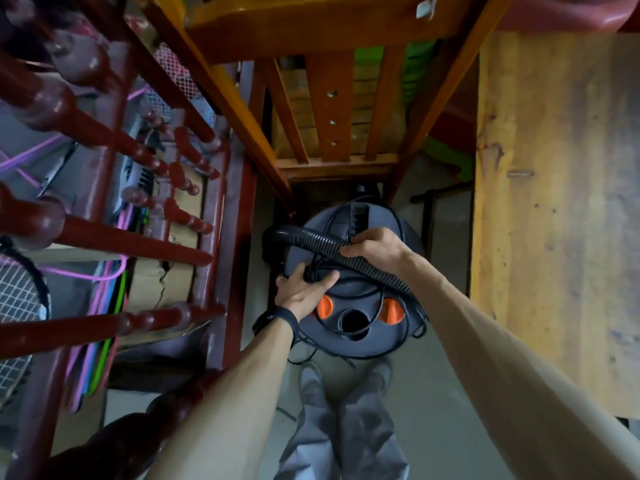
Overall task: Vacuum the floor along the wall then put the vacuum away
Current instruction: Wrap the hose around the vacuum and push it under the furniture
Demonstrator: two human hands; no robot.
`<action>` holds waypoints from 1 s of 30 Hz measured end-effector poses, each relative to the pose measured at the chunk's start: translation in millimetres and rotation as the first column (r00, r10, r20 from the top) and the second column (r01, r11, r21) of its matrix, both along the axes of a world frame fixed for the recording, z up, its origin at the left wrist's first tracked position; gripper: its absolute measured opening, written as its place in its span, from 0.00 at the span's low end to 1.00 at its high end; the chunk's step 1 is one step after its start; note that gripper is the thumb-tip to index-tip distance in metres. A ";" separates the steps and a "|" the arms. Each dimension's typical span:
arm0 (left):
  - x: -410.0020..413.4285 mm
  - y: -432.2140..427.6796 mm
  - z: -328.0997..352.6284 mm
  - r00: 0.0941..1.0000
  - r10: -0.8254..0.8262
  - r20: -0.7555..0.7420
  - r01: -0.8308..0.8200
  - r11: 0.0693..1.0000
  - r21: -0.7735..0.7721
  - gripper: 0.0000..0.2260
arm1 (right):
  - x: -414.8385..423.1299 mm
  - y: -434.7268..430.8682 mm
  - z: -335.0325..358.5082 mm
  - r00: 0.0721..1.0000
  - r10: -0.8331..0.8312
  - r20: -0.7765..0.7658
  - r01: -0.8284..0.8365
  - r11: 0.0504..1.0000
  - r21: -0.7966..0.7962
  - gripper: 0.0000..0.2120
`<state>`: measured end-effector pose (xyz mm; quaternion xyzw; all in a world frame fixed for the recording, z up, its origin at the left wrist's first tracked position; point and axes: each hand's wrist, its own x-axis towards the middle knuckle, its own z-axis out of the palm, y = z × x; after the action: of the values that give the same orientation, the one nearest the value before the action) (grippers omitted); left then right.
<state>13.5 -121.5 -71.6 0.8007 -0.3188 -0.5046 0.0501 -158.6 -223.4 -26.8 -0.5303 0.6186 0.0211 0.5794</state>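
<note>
A round dark grey canister vacuum [349, 337] with two orange knobs stands on the floor in a narrow gap between furniture. Its black ribbed hose [311, 242] arches over the lid, and a thin black cord [379, 306] loops across the top. My right hand [372, 247] grips the hose near the vacuum's top handle. My left hand [301, 292], with a dark band on the wrist, holds a bunched part of the black cord against the lid.
A dark red spindle frame [145, 244] with cardboard and a racket behind it lines the left. An orange wooden chair [325, 126] hangs over the vacuum at the back. A yellowish board [554, 202] walls the right. My grey trouser legs [346, 427] stand on the pale floor.
</note>
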 end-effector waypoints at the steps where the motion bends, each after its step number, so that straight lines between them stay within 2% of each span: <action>1: 1.3 0.7 -1.4 1.000 -0.006 -0.001 0.006 1.000 0.003 0.33 | -0.7 3.8 -0.9 1.000 0.008 0.001 -0.008 1.000 -0.010 0.21; 3: 4.6 3.5 -1.1 1.000 -0.011 -0.010 0.011 1.000 -0.012 0.31 | -2.1 14.3 -0.7 0.999 0.049 -0.022 -0.051 0.997 -0.064 0.20; 6: 4.1 7.6 1.7 1.000 -0.017 -0.001 0.017 0.999 -0.029 0.33 | -9.3 26.6 2.7 0.978 0.129 -0.165 -0.168 0.955 -0.246 0.30; 9: 1.2 12.9 5.9 1.000 0.005 0.012 -0.005 1.000 -0.022 0.34 | -24.8 50.2 -0.1 0.942 0.183 -0.281 -0.304 0.822 -0.481 0.35; 11: 1.4 17.0 9.2 1.000 0.001 0.021 0.001 0.998 -0.063 0.34 | -34.4 71.3 -3.6 0.903 0.205 -0.377 -0.399 0.726 -0.560 0.38; 12: 1.9 21.9 10.6 0.999 -0.020 0.031 0.024 0.994 -0.103 0.34 | -38.1 82.9 -5.4 0.889 0.190 -0.416 -0.415 0.717 -0.560 0.40; 14: 2.6 37.6 13.5 0.990 -0.127 0.061 0.135 0.977 -0.163 0.39 | -44.0 107.4 -7.8 0.869 0.152 -0.471 -0.405 0.764 -0.503 0.46; 17: 3.8 55.8 11.8 0.962 -0.260 0.080 0.269 0.954 -0.136 0.49 | -45.9 137.4 -12.7 0.855 0.071 -0.513 -0.316 0.857 -0.407 0.49; 21: 3.8 52.8 7.6 0.956 -0.283 0.076 0.292 0.945 -0.151 0.48 | -38.1 148.1 -15.5 0.838 -0.007 -0.546 -0.260 0.873 -0.411 0.47; 30: 9.2 43.0 0.5 0.917 -0.385 0.107 0.397 0.905 -0.152 0.48 | -34.4 152.5 -14.4 0.876 -0.056 -0.479 -0.171 0.892 -0.417 0.40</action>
<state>22.7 -78.6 -71.1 0.7315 -0.5165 -0.4451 0.0044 -193.0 -70.9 -41.2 -0.6458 0.7138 0.0264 0.2697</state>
